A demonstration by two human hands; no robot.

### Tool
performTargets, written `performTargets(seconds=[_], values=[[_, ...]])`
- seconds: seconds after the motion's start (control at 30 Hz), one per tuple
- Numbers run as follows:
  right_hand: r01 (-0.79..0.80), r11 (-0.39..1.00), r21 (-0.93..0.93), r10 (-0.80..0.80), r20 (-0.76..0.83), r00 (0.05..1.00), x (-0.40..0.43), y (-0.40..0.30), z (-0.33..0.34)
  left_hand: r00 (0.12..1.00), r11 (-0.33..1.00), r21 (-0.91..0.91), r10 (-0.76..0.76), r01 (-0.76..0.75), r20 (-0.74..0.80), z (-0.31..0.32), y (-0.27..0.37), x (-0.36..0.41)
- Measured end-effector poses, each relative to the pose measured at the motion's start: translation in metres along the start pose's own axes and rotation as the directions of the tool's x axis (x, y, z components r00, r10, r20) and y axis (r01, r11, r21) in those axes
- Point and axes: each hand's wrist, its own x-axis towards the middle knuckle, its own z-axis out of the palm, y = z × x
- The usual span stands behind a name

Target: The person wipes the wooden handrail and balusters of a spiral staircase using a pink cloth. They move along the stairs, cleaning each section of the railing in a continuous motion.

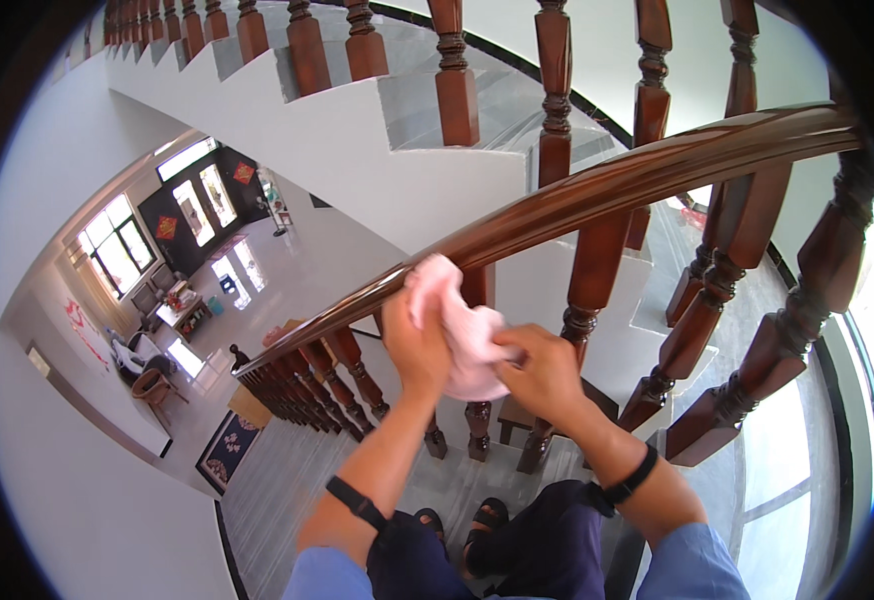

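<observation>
A crumpled pink cloth (474,337) hangs between my two hands, slightly blurred. My left hand (416,337) grips its left side, with part of the cloth over the fingers. At its right edge, my right hand (546,367) pinches the fabric between thumb and fingers. Just behind the cloth runs a polished dark wooden handrail (557,199), sloping down to the left. Whether the cloth touches the rail I cannot tell. Turned wooden balusters (591,289) stand under the rail, some partly hidden by my hands.
Grey stone steps (294,465) descend to the left below my sandalled feet (488,517). Another flight with balusters (456,97) curves above. Far below left lie a glossy hall floor (257,255), a low table (182,311), a wooden chair (153,390) and a patterned rug (228,450).
</observation>
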Motion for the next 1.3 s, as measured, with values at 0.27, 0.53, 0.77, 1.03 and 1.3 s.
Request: performTargets(seconds=[0.27,0.53,0.77,1.03,1.3], values=[[-0.001,0.997,-0.075,-0.041,-0.561,0.827,-0.014,0.003,-0.115,0.961,0.953,-0.259,-0.087,0.157,0.263,0.102,0.086,-0.038],[0.174,0.972,0.159,-0.092,-0.423,0.902,0.074,0.026,-0.098,0.859,0.59,-0.653,-0.149,0.476,0.491,0.133,0.099,-0.023],[-0.029,0.911,0.41,0.173,-0.317,0.933,0.005,0.078,-0.05,0.739,0.673,-0.46,-0.197,0.58,0.644,0.118,0.024,-0.089],[-0.198,0.928,0.315,0.224,-0.049,0.973,-0.094,0.178,0.0,0.373,0.413,-0.166,-0.491,0.895,0.788,0.105,-0.071,-0.188],[-0.57,0.821,0.025,0.564,0.117,0.817,-0.128,0.161,-0.03,0.489,0.734,0.358,-0.662,0.578,0.568,0.084,-0.029,-0.198]])
